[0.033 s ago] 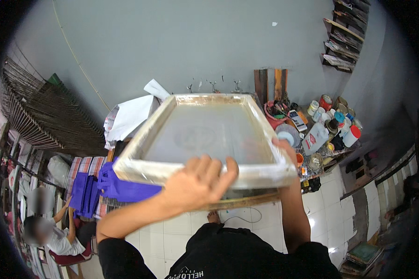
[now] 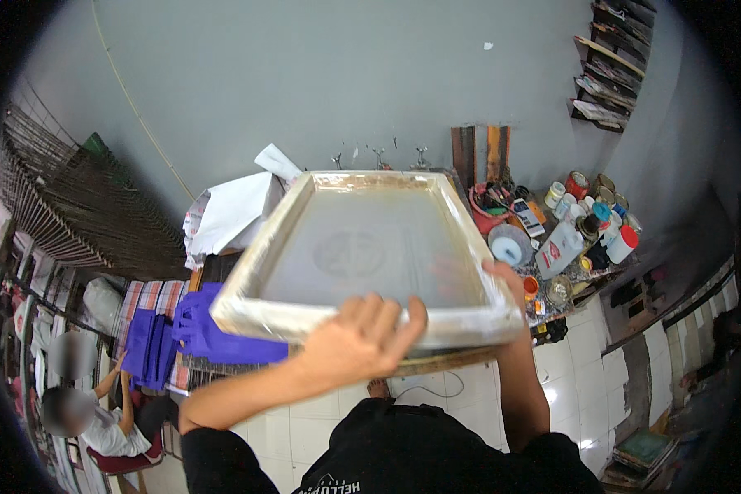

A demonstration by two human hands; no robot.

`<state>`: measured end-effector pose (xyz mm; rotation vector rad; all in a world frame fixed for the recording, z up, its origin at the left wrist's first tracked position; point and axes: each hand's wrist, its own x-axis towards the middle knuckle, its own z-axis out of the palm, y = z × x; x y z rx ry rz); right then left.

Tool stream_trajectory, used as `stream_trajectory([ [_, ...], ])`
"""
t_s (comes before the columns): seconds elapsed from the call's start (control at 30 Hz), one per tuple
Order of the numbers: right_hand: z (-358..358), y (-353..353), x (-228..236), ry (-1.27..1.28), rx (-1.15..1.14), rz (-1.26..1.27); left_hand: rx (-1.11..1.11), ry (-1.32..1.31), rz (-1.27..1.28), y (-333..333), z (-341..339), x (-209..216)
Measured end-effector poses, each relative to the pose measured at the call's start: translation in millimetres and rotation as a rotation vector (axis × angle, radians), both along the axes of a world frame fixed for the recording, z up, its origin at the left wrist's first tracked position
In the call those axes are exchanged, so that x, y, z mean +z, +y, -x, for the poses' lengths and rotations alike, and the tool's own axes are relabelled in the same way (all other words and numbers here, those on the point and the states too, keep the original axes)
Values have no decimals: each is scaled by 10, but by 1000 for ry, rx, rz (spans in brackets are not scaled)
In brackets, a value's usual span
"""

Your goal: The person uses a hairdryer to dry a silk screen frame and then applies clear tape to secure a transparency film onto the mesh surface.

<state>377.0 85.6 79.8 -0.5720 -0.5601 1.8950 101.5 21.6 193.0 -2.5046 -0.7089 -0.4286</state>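
A silkscreen printing frame with a taped, pale wooden border is raised above the table, its near edge tilted toward me. A faint round mark shows in its greyish mesh. My left hand grips the near rail with fingers curled over the top. At the near right corner, my right hand holds the right rail; most of its fingers are hidden by the frame. Purple fabric bags lie on the table to the left, beneath and beside the frame.
On the right stand paint jars, bottles and a phone. White paper lies back left, with metal clamps along the far edge. A person sits at left, hands on purple bags. A wall rack hangs upper right.
The near edge of the frame has dropped slightly and shifted a little right, with both my hands still on it. The round mark on the mesh shows somewhat more clearly.
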Motion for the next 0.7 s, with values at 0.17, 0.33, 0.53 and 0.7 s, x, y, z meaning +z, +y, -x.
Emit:
stream_trajectory([
  [0.17,-59,17,-507,-3,-66,-85,-143,-237,616,15,116,-615],
  [0.33,103,233,-670,71,-105,-23,-96,-258,682,280,200,-1024],
  [0.53,-275,754,-1381,15,-55,21,13,-235,681,649,12,-1423],
  [0.7,-424,1132,-1607,-5,15,30,37,-261,666,827,-127,-1567],
])
